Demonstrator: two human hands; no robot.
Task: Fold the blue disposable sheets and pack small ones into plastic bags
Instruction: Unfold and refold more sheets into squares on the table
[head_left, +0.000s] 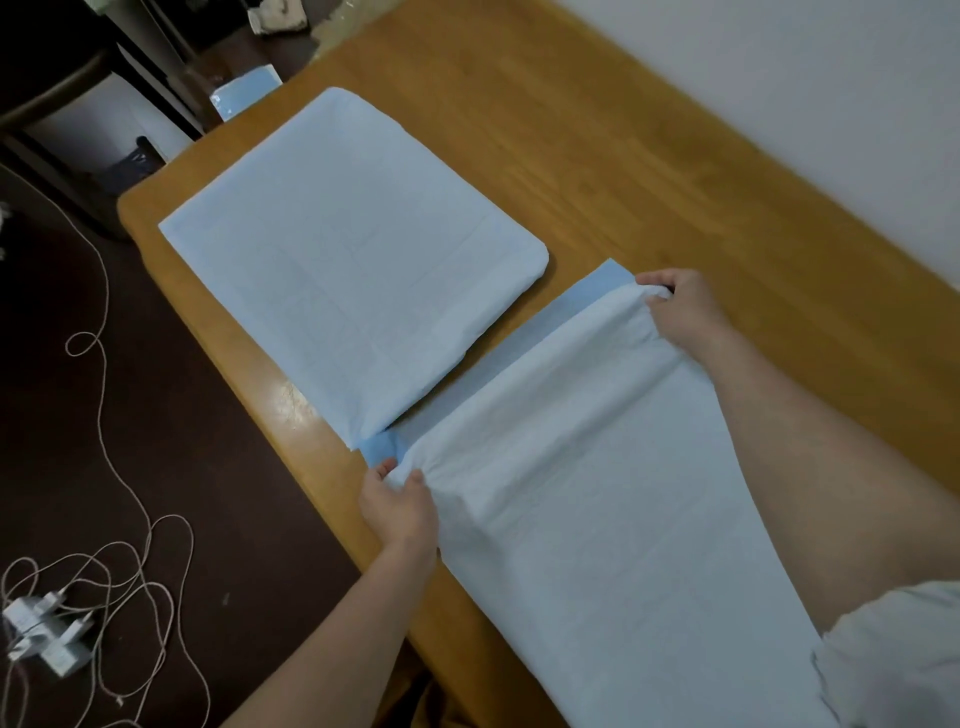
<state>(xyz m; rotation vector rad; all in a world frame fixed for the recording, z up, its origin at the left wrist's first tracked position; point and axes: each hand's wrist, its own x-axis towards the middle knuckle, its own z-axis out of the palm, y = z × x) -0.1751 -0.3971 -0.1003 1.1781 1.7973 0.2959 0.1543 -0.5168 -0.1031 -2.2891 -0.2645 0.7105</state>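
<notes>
Both hands pinch the far edge of a sheet (597, 519) on the worktop (649, 182): left hand (397, 512) at 7 o'clock, right hand (683, 309) at 2 o'clock. A stack of sheets (348, 260) lies at 11 o'clock

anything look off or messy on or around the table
On the table nothing stands out. The stack of sheets lies flat. On the floor, a cable and chargers lie in a tangle.

No legible text, labels or nos. anywhere.
</notes>
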